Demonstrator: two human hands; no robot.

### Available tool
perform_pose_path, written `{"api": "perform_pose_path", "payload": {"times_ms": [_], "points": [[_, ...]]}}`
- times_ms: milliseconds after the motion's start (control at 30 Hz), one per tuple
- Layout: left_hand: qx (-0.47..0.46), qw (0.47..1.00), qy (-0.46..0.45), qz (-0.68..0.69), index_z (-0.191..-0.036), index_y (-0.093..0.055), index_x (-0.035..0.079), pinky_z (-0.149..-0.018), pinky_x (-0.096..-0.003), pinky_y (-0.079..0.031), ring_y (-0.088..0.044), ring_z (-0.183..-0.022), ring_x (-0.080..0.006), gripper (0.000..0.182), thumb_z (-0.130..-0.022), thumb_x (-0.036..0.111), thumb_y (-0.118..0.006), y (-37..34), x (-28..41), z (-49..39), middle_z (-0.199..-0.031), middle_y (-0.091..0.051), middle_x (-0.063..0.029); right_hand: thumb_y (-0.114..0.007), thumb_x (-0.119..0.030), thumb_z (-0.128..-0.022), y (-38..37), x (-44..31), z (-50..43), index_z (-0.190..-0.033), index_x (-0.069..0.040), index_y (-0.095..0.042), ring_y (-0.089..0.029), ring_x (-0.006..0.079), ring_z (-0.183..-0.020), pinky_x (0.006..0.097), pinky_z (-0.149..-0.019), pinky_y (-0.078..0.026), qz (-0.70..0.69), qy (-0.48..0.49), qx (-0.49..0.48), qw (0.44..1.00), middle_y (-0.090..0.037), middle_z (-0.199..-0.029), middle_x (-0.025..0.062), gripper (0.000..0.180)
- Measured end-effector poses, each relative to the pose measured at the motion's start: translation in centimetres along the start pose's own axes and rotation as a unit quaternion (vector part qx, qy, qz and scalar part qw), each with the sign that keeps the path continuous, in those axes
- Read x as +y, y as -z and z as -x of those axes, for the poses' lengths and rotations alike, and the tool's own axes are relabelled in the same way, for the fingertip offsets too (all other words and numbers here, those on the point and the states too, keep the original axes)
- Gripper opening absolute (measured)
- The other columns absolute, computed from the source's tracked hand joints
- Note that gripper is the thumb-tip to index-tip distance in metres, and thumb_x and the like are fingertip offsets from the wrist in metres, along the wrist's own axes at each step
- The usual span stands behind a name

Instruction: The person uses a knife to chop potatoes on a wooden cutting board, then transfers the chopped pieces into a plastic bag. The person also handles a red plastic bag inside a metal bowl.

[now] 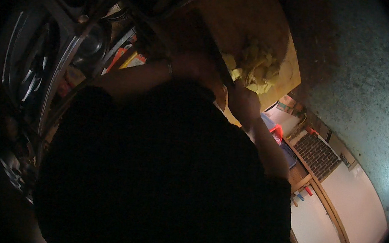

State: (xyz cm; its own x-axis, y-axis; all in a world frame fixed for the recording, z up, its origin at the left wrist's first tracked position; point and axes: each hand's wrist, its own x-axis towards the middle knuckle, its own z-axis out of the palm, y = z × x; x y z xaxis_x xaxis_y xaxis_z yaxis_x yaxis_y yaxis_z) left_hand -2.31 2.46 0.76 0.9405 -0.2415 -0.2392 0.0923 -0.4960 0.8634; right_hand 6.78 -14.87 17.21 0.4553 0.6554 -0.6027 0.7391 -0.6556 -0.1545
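My right hand (246, 103) is closed around the handle end of a dark-bladed knife (214, 50). The blade runs up and left over a wooden cutting board (291, 65). On the board, right of the blade, lies a heap of pale yellow slices (260, 64), perhaps potato. A few slices lie close against the blade. My left hand (199, 68) is in deep shadow at the left side of the knife. Its fingers and anything under them are too dark to make out.
Left of me are a dark metal-edged rack (60, 71), a round metal vessel (92, 43) and red and yellow packets (125, 60). To the right are a red plastic container (277, 130), a wooden ledge (303, 169) with small handled tools below, and a speckled blue-grey surface (364, 84).
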Motion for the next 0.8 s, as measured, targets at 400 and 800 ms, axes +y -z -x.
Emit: {"api": "perform_pose_path", "payload": {"times_ms": [400, 800], "points": [[0.06, 0.998, -0.032, -0.003, -0.113, -0.056, 0.017, -0.09, -0.0368, -0.041, -0.053, -0.103, -0.0267, 0.034, -0.089, 0.037, -0.043, -0.7, -0.4, 1.3, -0.113, -0.056, -0.0083, -0.048, -0.022, -0.082, -1.5, 0.3, 0.6, -0.086, -0.002, -0.049, -0.061, 0.0386, -0.065, 0.0482, -0.057, -0.048, 0.02, 0.042, -0.019, 0.999, -0.06, -0.071, 0.0237, 0.021], [0.033, 0.998, -0.048, -0.026, -0.116, -0.053, 0.014, -0.094, -0.0373, -0.038, -0.05, -0.108, -0.0271, 0.037, -0.089, 0.035, -0.039, -0.8, -0.8, 1.8, -0.117, -0.054, -0.0101, -0.048, -0.021, -0.082, -1.1, 0.0, 1.0, -0.086, 0.0, -0.048, -0.061, 0.0369, -0.063, 0.046, -0.053, -0.048, 0.014, 0.011, -0.025, 1.0, -0.06, -0.068, 0.0225, 0.021]]}}
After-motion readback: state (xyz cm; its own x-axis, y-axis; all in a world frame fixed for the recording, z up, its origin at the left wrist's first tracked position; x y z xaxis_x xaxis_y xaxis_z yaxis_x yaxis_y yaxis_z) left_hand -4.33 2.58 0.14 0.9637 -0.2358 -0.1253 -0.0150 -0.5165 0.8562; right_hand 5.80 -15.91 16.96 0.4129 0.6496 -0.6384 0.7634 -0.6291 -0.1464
